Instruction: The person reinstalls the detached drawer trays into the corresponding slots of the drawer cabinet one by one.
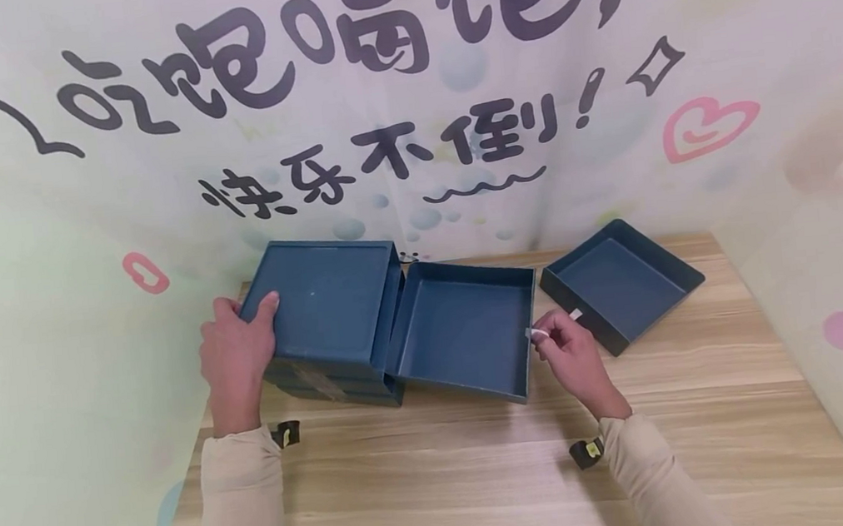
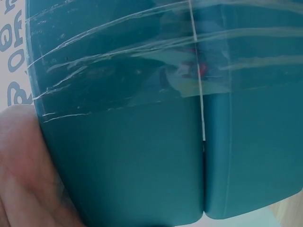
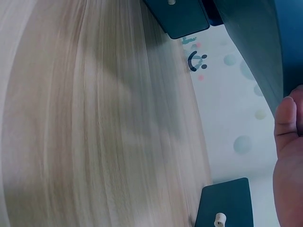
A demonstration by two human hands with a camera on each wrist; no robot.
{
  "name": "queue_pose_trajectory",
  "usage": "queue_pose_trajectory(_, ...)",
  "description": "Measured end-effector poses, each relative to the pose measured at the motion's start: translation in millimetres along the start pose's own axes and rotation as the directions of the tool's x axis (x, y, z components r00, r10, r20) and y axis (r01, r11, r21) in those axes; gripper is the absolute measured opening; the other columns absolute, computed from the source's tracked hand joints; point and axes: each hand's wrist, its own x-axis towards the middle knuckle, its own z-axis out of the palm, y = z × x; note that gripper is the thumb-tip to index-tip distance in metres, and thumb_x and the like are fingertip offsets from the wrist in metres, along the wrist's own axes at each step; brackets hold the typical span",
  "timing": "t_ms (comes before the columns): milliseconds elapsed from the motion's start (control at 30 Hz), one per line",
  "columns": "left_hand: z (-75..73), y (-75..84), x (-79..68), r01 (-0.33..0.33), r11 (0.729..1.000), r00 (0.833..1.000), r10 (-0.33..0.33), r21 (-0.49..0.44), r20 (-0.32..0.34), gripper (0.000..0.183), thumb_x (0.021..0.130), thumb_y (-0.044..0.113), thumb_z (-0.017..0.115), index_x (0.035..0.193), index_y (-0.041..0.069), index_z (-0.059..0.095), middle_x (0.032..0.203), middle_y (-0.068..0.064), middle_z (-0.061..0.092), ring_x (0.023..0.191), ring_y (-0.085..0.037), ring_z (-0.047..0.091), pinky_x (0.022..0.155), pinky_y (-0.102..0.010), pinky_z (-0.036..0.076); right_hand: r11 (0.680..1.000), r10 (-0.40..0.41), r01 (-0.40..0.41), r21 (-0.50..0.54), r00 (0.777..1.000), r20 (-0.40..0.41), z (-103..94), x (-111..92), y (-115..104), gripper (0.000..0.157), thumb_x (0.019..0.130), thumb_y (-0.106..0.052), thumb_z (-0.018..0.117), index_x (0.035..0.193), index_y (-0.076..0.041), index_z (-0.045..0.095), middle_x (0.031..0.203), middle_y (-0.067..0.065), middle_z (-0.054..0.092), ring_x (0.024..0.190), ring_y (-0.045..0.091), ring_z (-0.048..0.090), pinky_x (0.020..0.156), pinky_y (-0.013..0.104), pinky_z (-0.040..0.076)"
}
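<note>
A dark blue drawer cabinet (image 1: pixel 327 300) stands at the left back of the table, with clear tape (image 2: pixel 132 52) across its side. My left hand (image 1: pixel 236 346) grips its left edge, thumb on top and the other fingers against the side, partly hidden. A shallow blue drawer (image 1: pixel 465 326) sticks out from the cabinet's right side, above the tabletop. Between thumb and fingers, my right hand (image 1: pixel 576 358) pinches the white pull (image 1: pixel 539 333) on that drawer's right end. The drawer holds nothing. How far its inner end sits inside the cabinet, I cannot tell.
Another empty blue drawer (image 1: pixel 621 275) lies angled on the table at the back right, its white pull (image 1: pixel 575 314) close to my right hand. A printed wall sheet (image 1: pixel 427 237) closes off the back. Wood-grain tabletop (image 1: pixel 441 487) stretches in front.
</note>
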Motion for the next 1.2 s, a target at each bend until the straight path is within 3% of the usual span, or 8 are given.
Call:
queue_pose_trajectory(233,0.8,-0.6,0.8,-0.002,1.000,1.000,0.002,0.000,-0.002,0.086,0.096,0.073,0.040,0.144,0.002,0.038,0.128,-0.034,0.051,0.112,-0.050,0.052,0.088,-0.062,0.046,1.000,0.012,-0.012,0.020,1.000,0.016,3.0,3.4,3.2,0.017,0.094,0.011,0.056,0.080,0.002,0.052,0.087,0.009,0.058,0.066,0.017,0.058,0.059,0.021,0.050)
queue_pose_trajectory(467,1.4,-0.7,1.0,-0.006,1.000,1.000,0.006,-0.002,-0.001,0.085,0.096,0.073,0.041,0.144,0.003,0.039,0.129,-0.034,0.051,0.113,-0.051,0.053,0.089,-0.063,0.046,1.000,-0.004,0.004,-0.019,1.000,0.003,7.6,6.7,40.2,0.018,0.095,0.003,0.060,0.081,-0.007,0.055,0.086,0.005,0.061,0.065,0.010,0.059,0.058,0.023,0.051)
queue_pose_trajectory(667,0.8,-1.4,1.2,-0.006,1.000,1.000,0.006,0.003,-0.002,0.086,0.096,0.073,0.041,0.145,0.002,0.038,0.129,-0.034,0.051,0.113,-0.050,0.053,0.088,-0.063,0.047,0.999,0.032,-0.031,-0.013,0.999,0.022,9.4,8.3,37.2,0.015,0.096,0.005,0.058,0.082,-0.001,0.055,0.086,0.010,0.062,0.066,0.024,0.061,0.060,0.022,0.051)
queue_pose_trajectory(800,0.9,-1.9,1.6,-0.005,1.000,1.000,0.005,0.005,-0.002,0.086,0.096,0.074,0.040,0.144,0.003,0.039,0.129,-0.033,0.052,0.113,-0.050,0.053,0.088,-0.063,0.047,0.998,0.068,-0.069,0.000,0.996,0.062,8.4,8.3,23.9,0.013,0.096,0.007,0.054,0.084,0.004,0.053,0.088,0.012,0.061,0.069,0.034,0.061,0.061,0.028,0.053)
queue_pose_trajectory(933,0.6,-1.9,2.1,-0.004,1.000,1.000,0.004,0.003,-0.001,0.086,0.096,0.074,0.041,0.144,0.003,0.039,0.130,-0.034,0.051,0.113,-0.051,0.053,0.088,-0.063,0.047,0.995,0.094,-0.096,0.016,0.992,0.090,7.1,8.5,18.2,0.011,0.096,0.007,0.053,0.085,0.005,0.053,0.088,0.010,0.060,0.070,0.035,0.061,0.063,0.033,0.056)
queue_pose_trajectory(1200,0.6,-2.2,2.3,0.003,1.000,1.000,-0.003,0.001,-0.001,0.086,0.096,0.074,0.041,0.146,0.003,0.038,0.131,-0.033,0.051,0.114,-0.050,0.053,0.089,-0.063,0.046,0.995,0.098,-0.100,0.029,0.992,0.076,10.5,8.2,46.5,0.013,0.098,0.001,0.055,0.085,-0.001,0.053,0.088,0.005,0.060,0.071,0.028,0.062,0.065,0.033,0.056)
